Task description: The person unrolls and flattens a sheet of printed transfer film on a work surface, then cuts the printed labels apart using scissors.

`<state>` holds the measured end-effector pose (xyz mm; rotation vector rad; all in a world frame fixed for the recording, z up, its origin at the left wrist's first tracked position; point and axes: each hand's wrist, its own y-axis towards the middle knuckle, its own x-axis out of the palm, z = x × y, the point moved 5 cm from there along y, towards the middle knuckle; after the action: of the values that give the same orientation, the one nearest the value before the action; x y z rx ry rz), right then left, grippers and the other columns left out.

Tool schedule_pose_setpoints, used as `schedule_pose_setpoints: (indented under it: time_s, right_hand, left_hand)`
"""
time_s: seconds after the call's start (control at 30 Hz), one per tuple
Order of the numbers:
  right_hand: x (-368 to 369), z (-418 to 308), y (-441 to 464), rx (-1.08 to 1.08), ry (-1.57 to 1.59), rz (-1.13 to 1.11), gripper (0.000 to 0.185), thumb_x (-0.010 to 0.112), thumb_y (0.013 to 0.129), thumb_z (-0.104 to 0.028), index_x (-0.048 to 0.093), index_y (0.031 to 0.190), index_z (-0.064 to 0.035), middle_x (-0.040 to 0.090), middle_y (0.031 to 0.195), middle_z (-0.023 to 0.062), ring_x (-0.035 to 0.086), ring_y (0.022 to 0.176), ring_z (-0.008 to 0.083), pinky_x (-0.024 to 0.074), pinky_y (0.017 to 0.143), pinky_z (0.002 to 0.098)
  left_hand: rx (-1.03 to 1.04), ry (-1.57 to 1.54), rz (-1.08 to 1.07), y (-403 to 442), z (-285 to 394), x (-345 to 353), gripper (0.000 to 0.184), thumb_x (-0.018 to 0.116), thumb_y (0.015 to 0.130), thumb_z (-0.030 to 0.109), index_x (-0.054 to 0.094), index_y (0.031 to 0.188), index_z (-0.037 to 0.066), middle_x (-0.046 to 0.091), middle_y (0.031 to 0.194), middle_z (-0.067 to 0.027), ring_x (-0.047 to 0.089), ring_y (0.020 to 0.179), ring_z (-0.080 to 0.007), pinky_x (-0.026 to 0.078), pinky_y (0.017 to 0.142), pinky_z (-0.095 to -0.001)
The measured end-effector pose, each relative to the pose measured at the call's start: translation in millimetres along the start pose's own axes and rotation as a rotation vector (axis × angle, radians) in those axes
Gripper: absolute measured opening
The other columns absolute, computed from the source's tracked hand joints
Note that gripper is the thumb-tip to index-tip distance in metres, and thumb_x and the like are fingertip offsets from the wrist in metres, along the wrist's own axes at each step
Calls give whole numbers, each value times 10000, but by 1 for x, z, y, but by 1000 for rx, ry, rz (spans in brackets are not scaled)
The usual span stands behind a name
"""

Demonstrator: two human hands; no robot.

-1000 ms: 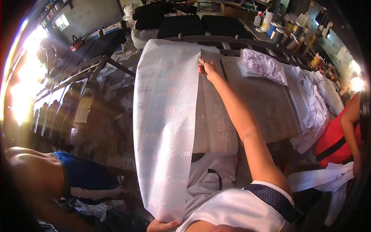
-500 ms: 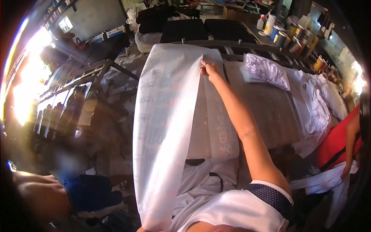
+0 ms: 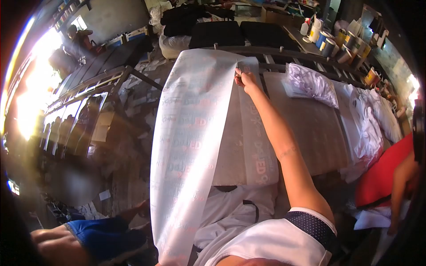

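My right hand (image 3: 246,81) is stretched out to the far end of the worktable, closed round a small pair of scissors (image 3: 237,65). Their blades point away from me, at the cut edge of a long translucent printed sheet (image 3: 184,133). Faint red and dark lettering repeats along it. On the left the sheet is a wide loose flap, lifted and running back to my body. A narrower printed strip (image 3: 262,155) lies flat on the right, under my forearm. Between the two, the brown board beneath shows. My left hand is not visible.
A bagged white bundle (image 3: 313,86) and crumpled white cloth (image 3: 366,124) lie to the right. Cans and bottles (image 3: 326,42) stand on the back-right bench. A person in red (image 3: 386,173) is at the right, another in blue shorts (image 3: 104,237) at lower left. Metal racks (image 3: 100,93) stand left.
My right hand stays at the sheet's far end with the scissors. The view has shifted slightly. The person in blue shorts, lower left, and the person in red have changed posture.
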<state>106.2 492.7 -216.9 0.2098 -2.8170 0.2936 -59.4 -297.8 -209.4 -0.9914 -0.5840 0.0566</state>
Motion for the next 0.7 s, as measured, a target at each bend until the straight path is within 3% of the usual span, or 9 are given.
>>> schedule_pose_setpoints:
  time_s: [0.4,0.5,0.6,0.7]
  right_hand:
    - [-2,-12,42,8,77,-32,320,755,953,-275,641,791,-23,658,723,73,583,525,113,490,479,235]
    - [-3,-19,56,15,95,-13,278,770,938,-225,652,807,-10,656,718,80,589,534,118,496,482,238]
    - [-13,-18,102,-1,130,-148,266,766,940,-227,665,812,-16,653,704,68,592,513,121,483,464,224]
    - [-17,-28,126,33,101,41,303,715,976,-268,643,773,-56,659,656,48,557,443,113,419,388,233]
  left_hand:
    - [-40,-78,52,-31,-36,-19,425,680,991,120,587,1393,20,707,1246,-78,692,1127,-241,581,964,-378]
    - [-13,-53,63,-21,-24,-12,446,702,968,111,591,1389,18,702,1254,-82,682,1136,-233,567,974,-373]
    - [17,-9,74,-2,-2,0,467,725,945,101,595,1386,16,697,1261,-86,672,1144,-225,553,984,-368]
    - [44,24,82,11,11,8,489,747,922,92,599,1382,14,692,1268,-90,662,1153,-216,539,994,-363]
